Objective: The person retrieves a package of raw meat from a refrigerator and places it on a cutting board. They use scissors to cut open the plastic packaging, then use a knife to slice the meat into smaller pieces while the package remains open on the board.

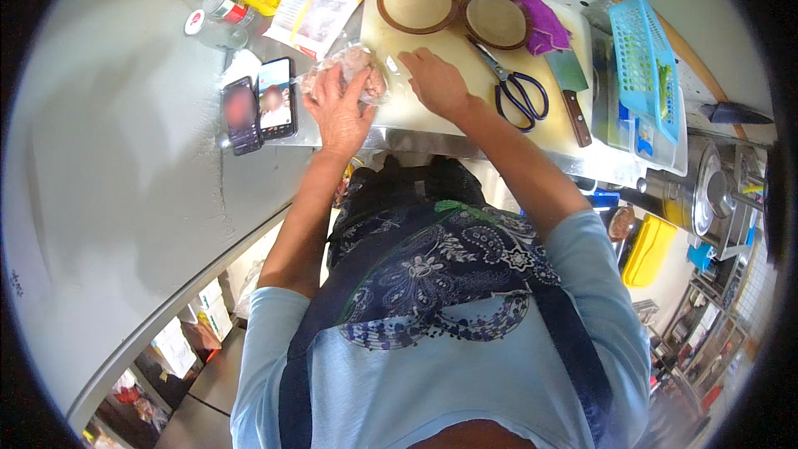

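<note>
My left hand [336, 103] lies over a clear plastic bag of pale pink meat [358, 62], thumb and fingers spread around it. The bag sits at the left edge of a pale cutting board [430, 115]. Over the board, my right hand [434, 82] is bent with its fingers pointing left. Beside its fingertips is a small shiny clear scrap [391, 64]; whether the fingers pinch anything is hidden. Scissors with dark looped handles [514, 87] lie to the right of that hand. Farther right rests a cleaver with a wooden handle [570, 96].
Two brown-rimmed plates [418, 3] [497, 17] stand at the back beside a purple cloth [542, 22]. An opened printed plastic package [318, 3] lies behind the bag. Two phones [242, 115] [276, 100] and jars [215, 31] are leftward. A blue basket [645, 65] stands right.
</note>
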The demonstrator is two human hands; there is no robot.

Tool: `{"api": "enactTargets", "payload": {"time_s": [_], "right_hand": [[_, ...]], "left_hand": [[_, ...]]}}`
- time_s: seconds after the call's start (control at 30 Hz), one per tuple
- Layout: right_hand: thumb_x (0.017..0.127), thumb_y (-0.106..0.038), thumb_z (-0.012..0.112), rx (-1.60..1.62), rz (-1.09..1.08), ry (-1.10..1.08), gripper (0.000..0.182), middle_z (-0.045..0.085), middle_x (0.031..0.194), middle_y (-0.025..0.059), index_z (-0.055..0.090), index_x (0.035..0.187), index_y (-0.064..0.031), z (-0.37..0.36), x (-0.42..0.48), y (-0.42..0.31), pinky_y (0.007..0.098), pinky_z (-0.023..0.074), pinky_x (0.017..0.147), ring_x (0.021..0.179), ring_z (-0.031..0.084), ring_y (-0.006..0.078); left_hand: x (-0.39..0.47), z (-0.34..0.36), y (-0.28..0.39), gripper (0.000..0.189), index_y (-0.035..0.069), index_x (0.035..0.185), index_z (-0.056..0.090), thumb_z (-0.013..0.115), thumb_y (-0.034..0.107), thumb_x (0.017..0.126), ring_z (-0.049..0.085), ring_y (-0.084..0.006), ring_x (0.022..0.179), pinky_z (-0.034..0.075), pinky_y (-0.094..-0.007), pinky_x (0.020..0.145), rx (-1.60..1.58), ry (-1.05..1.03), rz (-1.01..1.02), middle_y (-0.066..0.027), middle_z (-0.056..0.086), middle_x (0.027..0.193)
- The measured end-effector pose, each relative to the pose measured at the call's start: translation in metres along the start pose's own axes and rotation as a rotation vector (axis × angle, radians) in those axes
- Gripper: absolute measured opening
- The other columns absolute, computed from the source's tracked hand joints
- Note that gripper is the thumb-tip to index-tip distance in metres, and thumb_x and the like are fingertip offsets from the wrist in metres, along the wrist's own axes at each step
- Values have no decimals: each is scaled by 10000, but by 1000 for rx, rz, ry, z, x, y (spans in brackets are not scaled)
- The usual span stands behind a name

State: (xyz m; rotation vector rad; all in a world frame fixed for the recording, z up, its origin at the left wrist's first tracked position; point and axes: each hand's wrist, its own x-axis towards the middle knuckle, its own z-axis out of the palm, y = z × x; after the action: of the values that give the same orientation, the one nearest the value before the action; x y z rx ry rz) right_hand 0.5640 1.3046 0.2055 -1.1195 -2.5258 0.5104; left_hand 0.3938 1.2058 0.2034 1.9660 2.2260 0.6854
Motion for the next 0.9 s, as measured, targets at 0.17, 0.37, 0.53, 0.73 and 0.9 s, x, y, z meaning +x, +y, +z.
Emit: {"api": "enactTargets", "payload": {"time_s": [0.17, 0.37, 0.53, 0.73, 0.9], "right_hand": [[821, -172, 519, -8, 13, -240, 225, 579, 986, 170, 522, 1035, -103, 25, 45, -4, 443, 477, 770, 948, 576, 341], [822, -108, 502, -91, 110, -275, 154, 614, 860, 176, 538, 966, -68, 50, 33, 30, 425, 485, 712, 823, 608, 346], [797, -48, 561, 556, 245, -61, 206, 612, 738, 107, 514, 997, -37, -2, 18, -10, 335, 478, 581, 652, 619, 213], [797, 35, 588, 1009, 116, 3, 306, 554, 813, 6, 504, 1084, -29, -5, -12, -95, 224, 458, 651, 721, 548, 77], [792, -11, 591, 861, 2, -65, 259, 585, 1028, 118, 539, 1045, -13, 8, -22, -115, 307, 493, 731, 817, 610, 201]], "left_hand": [[-4, -4, 1, 719, 320, 1210, 480, 750, 85, 586, 307, -355, 1251, 189, -632, 970, -68, -62, 49, -108, 349, 1295], [-21, -37, 7, 606, 181, 1193, 522, 706, 17, 640, 408, -330, 1171, 336, -467, 955, -205, 43, 4, -144, 417, 1259], [-45, -55, 2, 481, 104, 1257, 480, 581, -41, 809, 579, -145, 814, 497, -262, 696, -746, -164, -270, -83, 543, 1152], [-48, -73, 12, 349, 57, 1220, 452, 535, 35, 881, 582, -111, 674, 476, -222, 558, -1425, -392, -581, -99, 613, 909], [-69, -69, -14, 130, 51, 1022, 538, 526, 47, 892, 532, -74, 521, 413, -188, 443, -1447, -342, -732, -52, 608, 741]]}}
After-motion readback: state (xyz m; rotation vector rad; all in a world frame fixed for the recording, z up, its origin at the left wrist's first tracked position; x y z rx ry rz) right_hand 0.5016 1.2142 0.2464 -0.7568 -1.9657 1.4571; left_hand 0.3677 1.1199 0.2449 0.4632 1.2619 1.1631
